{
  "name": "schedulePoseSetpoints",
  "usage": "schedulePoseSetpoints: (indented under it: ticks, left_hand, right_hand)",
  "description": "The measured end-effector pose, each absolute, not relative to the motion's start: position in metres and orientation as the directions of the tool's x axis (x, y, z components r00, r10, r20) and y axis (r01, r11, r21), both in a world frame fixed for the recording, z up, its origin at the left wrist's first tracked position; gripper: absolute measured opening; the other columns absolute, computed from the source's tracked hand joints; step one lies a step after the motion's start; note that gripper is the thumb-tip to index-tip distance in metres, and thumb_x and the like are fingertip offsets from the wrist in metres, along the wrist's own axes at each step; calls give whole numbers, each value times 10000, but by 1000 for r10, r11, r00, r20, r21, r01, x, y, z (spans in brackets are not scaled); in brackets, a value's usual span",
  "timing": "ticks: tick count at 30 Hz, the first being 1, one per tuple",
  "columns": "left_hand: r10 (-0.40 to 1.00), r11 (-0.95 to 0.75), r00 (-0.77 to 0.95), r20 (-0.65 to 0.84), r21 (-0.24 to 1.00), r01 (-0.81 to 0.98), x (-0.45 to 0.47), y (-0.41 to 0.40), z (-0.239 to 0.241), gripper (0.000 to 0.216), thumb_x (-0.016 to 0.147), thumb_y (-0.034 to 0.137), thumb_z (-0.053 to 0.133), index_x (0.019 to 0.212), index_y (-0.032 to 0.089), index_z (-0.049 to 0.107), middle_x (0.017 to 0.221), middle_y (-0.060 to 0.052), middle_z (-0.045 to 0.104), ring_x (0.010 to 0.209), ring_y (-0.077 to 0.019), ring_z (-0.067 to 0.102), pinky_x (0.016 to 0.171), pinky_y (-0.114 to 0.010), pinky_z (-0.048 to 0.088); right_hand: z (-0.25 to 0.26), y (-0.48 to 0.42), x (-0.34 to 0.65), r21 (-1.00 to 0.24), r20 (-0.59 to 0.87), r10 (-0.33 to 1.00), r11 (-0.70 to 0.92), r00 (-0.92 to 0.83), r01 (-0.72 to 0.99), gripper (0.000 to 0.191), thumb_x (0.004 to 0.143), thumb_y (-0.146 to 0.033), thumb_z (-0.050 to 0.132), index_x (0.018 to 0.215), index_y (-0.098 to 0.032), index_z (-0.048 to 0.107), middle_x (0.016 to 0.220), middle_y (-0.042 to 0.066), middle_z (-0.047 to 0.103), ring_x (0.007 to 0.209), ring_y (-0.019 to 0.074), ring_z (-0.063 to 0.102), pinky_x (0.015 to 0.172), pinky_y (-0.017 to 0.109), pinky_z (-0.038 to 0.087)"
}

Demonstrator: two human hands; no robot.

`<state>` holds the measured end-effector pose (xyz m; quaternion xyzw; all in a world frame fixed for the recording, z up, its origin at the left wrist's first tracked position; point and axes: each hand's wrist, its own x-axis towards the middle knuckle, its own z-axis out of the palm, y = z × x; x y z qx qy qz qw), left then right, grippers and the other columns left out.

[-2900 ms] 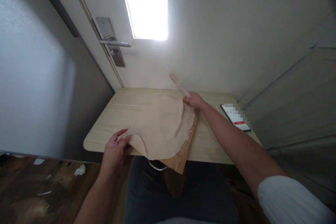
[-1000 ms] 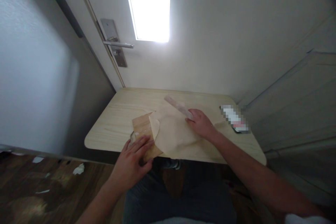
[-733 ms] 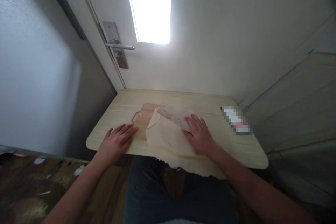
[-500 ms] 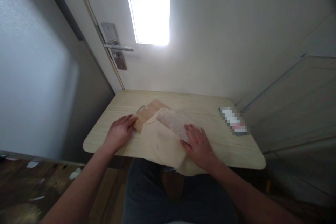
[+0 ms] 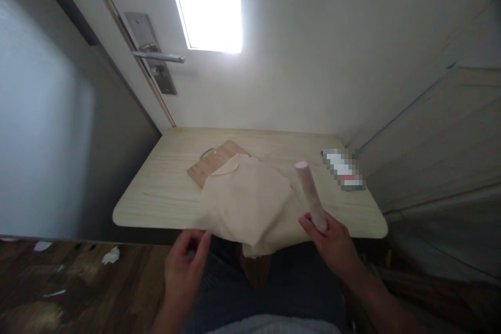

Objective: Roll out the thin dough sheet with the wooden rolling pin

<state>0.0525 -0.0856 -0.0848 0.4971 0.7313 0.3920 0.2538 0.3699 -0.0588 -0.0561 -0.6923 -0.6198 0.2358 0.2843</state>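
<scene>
A thin sheet of pale dough (image 5: 248,201) lies folded over a wooden board (image 5: 213,166) on a small light-wood table (image 5: 164,193) and hangs over the near edge. My right hand (image 5: 332,242) grips the near end of a pale rolling pin (image 5: 310,194), held off the dough and pointing away from me. My left hand (image 5: 186,266) is below the table's edge, its fingers pinching the dough's near left corner.
A phone (image 5: 343,169) lies at the table's far right corner. Behind the table is a white door (image 5: 297,52) with a metal lever handle (image 5: 156,56) and a bright window strip. Scraps lie on the wooden floor (image 5: 70,276) to the left.
My right hand lifted the rolling pin off the dough and drew it back to the right. My left hand left the board and came down to the dough's near edge. The board swung round earlier.
</scene>
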Motion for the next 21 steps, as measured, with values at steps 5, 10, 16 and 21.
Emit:
schedulePoseSetpoints:
  ticks: [5, 10, 16, 21]
  left_hand:
    - [868, 494, -130, -478, 859, 136, 96, -125, -150, 568, 575, 368, 809, 1091, 180, 663, 1168, -150, 701, 1111, -329, 638, 986, -436, 465]
    - [844, 535, 157, -512, 822, -197, 133, -102, -175, 626, 473, 362, 891, 1030, 140, 711, 1072, -152, 736, 1047, -331, 661, 957, -436, 479]
    - [810, 583, 257, -527, 775, -244, 153, -139, -154, 506, 574, 512, 847, 881, 122, 751, 833, -100, 755, 810, -261, 689, 820, -386, 519]
    - [790, 606, 293, -539, 611, -509, 159, -164, -100, 551, 677, 465, 810, 1143, 195, 696, 1082, -115, 739, 977, -279, 694, 918, -428, 515]
  right_hand:
    - [-66, -103, 387, -689, -31, 980, -164, 197, 707, 398, 862, -575, 563, 864, -197, 689, 792, 56, 710, 747, 220, 651, 696, 297, 475]
    - [-97, -114, 405, -702, -120, 965, -248, 233, 667, 410, 806, -595, 606, 876, -201, 697, 887, 80, 718, 852, 262, 652, 774, 332, 484]
    - [-132, -109, 419, -846, -341, 940, -320, 29, 427, 390, 774, -572, 647, 717, -191, 590, 676, 7, 603, 673, 180, 564, 657, 291, 449]
    - [-84, -100, 426, -865, -332, 943, -315, 27, 390, 407, 757, -537, 665, 630, -214, 453, 581, -44, 435, 580, 125, 433, 565, 261, 373]
